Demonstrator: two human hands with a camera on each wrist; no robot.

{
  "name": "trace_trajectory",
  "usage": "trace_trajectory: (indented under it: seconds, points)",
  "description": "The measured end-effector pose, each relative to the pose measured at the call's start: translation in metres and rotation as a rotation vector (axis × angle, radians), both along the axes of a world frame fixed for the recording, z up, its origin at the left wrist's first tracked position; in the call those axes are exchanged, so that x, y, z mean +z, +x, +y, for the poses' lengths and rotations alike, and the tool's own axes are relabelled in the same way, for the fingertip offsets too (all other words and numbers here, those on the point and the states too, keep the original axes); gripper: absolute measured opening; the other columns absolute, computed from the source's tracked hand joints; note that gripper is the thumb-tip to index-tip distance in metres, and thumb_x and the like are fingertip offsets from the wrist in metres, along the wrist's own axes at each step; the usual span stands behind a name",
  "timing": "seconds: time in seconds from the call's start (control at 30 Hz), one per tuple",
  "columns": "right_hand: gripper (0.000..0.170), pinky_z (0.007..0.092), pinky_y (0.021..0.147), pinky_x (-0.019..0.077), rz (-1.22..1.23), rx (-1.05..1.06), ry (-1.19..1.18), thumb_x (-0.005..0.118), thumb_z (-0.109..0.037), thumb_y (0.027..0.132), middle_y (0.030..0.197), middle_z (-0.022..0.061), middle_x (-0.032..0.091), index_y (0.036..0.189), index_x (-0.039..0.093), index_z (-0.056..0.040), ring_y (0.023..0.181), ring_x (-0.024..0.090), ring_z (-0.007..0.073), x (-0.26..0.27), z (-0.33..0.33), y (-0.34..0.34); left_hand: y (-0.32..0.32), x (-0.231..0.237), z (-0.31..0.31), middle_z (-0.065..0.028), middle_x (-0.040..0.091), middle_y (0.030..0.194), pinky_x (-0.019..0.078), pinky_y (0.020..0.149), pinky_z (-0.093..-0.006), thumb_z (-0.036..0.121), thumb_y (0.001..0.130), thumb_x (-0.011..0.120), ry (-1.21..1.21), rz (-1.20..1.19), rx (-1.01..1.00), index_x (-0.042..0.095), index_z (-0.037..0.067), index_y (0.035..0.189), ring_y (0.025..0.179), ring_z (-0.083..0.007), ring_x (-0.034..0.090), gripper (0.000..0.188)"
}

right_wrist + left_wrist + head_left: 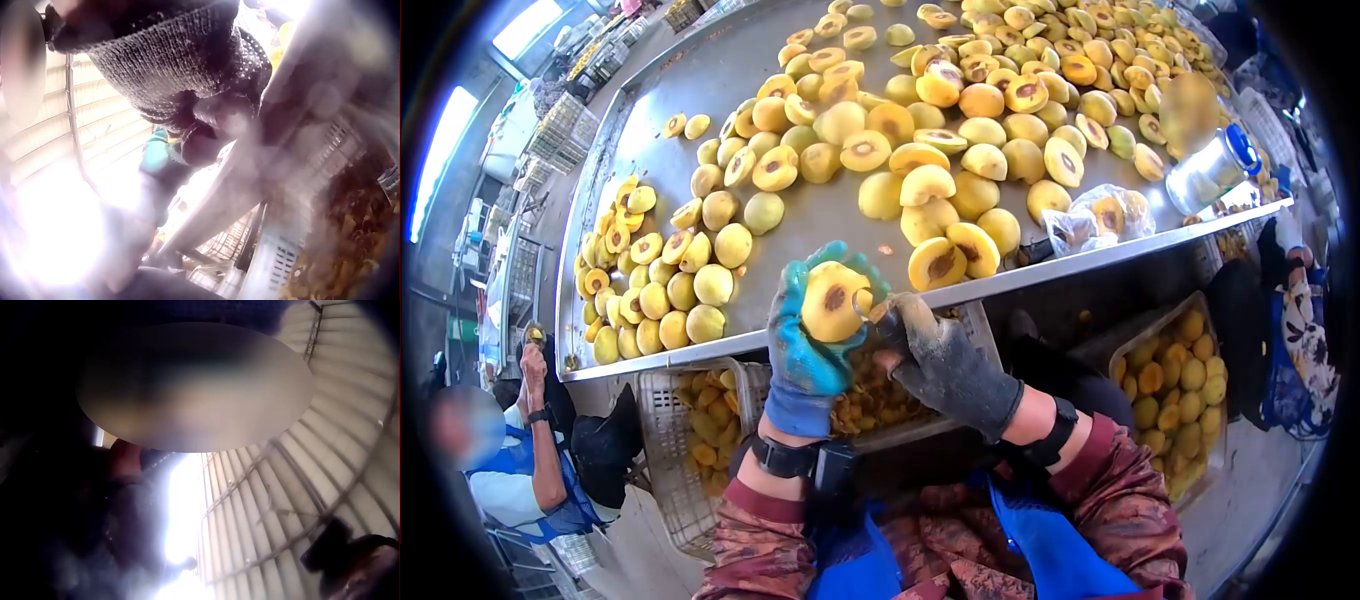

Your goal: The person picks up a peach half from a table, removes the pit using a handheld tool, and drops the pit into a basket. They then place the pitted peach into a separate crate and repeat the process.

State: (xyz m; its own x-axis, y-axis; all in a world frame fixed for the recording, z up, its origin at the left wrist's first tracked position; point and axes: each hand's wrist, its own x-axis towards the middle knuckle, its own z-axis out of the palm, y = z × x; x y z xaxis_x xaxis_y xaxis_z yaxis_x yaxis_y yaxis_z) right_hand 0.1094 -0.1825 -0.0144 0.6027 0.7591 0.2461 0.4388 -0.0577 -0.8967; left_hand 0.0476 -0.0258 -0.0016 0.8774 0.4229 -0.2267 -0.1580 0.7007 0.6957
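In the head view my left hand [805, 325], in a teal and blue glove, cups a yellow peach half [832, 305] with its brown pit hollow facing up. My right hand [955, 360], in a dark grey knitted glove, grips a small tool with a curved metal tip [864, 303] at the peach half's right edge. Its handle is hidden in the glove. The right wrist view shows the dark right glove [181, 75] close up, with a bit of the teal left glove [157, 153] beyond. The left wrist view is dark and blurred.
Many peach halves [865, 150] cover the metal table [800, 225], whose raised edge runs just beyond my hands. Crates of fruit [1170, 385] stand below on both sides. A jar with a blue lid [1215, 168] and a plastic bag [1100, 218] lie right. Another person [550, 470] sits left.
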Motion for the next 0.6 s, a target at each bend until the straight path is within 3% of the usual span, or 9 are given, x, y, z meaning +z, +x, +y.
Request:
trace_trajectory:
  seconds: [0.1,0.2,0.3,0.4,0.5,0.6]
  points:
    - [0.043,0.0425,0.073,0.0508,0.000,-0.012,-0.033,0.064,-0.001,0.081,0.091,0.0213,0.063,0.121,0.046,-0.0023,0.083,0.064,0.0407,-0.004,0.003,-0.003,-0.001,-0.003,-0.011,-0.0153,0.060,0.116,0.0513,0.090,-0.0373,0.033,0.101,0.040,0.226,-0.033,0.063,0.052,0.000,0.125,0.103,-0.0270,0.061,0.042]
    - [0.039,0.0470,0.065,0.0490,-0.045,-0.050,-0.034,0.064,0.000,0.080,0.084,0.0242,0.061,0.113,0.044,-0.0021,0.080,0.061,0.0457,-0.002,0.007,-0.006,-0.003,0.003,-0.021,-0.0158,0.059,0.118,0.0506,0.091,-0.0383,0.032,0.102,0.038,0.433,-0.011,0.092,0.050,-0.001,0.126,0.103,-0.0269,0.061,0.043]
    - [0.037,0.0489,0.062,0.0483,-0.052,-0.072,-0.039,0.064,0.000,0.079,0.081,0.0260,0.061,0.110,0.044,-0.0023,0.080,0.059,0.0478,0.001,0.007,-0.009,-0.006,-0.005,-0.021,-0.0166,0.058,0.119,0.0500,0.092,-0.0394,0.034,0.103,0.038,0.427,-0.120,0.102,0.047,-0.001,0.129,0.103,-0.0277,0.060,0.044]
    - [0.036,0.0483,0.064,0.0487,-0.071,-0.083,0.003,0.063,0.000,0.080,0.084,0.0259,0.060,0.110,0.044,-0.0024,0.082,0.059,0.0475,-0.004,0.008,-0.012,-0.005,0.003,-0.028,-0.0168,0.058,0.119,0.0490,0.094,-0.0405,0.035,0.103,0.038,0.269,-0.093,0.144,0.044,-0.001,0.133,0.104,-0.0283,0.059,0.047]
    - [0.036,0.0470,0.066,0.0495,-0.064,-0.076,0.072,0.062,0.000,0.081,0.087,0.0260,0.060,0.113,0.044,-0.0020,0.084,0.059,0.0470,-0.009,0.011,-0.012,-0.007,0.013,-0.032,-0.0167,0.058,0.119,0.0483,0.095,-0.0412,0.036,0.102,0.040,0.386,-0.040,0.140,0.043,-0.001,0.135,0.105,-0.0286,0.059,0.050]
    - [0.040,0.0453,0.066,0.0503,-0.105,-0.082,0.137,0.061,0.000,0.081,0.089,0.0263,0.060,0.117,0.044,-0.0011,0.084,0.060,0.0464,-0.015,0.014,-0.012,-0.007,0.009,-0.033,-0.0166,0.058,0.118,0.0481,0.094,-0.0419,0.036,0.101,0.041,0.332,-0.079,0.143,0.043,-0.002,0.135,0.104,-0.0285,0.059,0.050]
